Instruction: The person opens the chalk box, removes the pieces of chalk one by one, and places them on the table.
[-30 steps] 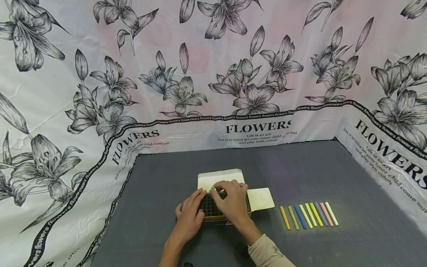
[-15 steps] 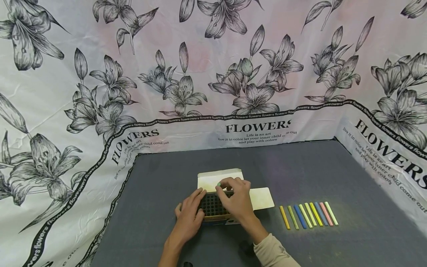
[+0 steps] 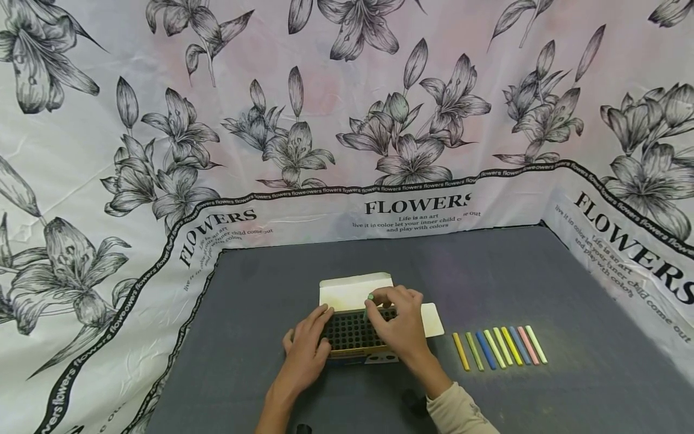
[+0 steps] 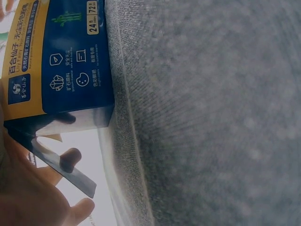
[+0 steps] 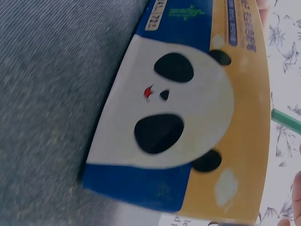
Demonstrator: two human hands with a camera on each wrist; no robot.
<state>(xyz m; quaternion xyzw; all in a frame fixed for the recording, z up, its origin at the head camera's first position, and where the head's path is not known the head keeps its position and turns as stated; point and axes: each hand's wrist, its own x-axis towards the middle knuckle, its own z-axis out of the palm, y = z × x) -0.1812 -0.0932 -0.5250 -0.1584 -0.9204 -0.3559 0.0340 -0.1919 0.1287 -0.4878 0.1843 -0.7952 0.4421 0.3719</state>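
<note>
Two hands at an open chalk box on a grey mat.

The left hand (image 3: 305,349) grips the left end of the chalk box (image 3: 355,337), fingers curled over its edge; the right hand (image 3: 398,328) pinches a green chalk stick (image 3: 370,298) just above the box's dark grid. The box side reads "24" and "72" beside Chinese print, with a panda face on one panel. Right of the grip lies a row of coloured chalks (image 3: 501,348). Beyond, the backdrop (image 3: 417,205) reads "FLOWERS", "Life is an art".
</note>
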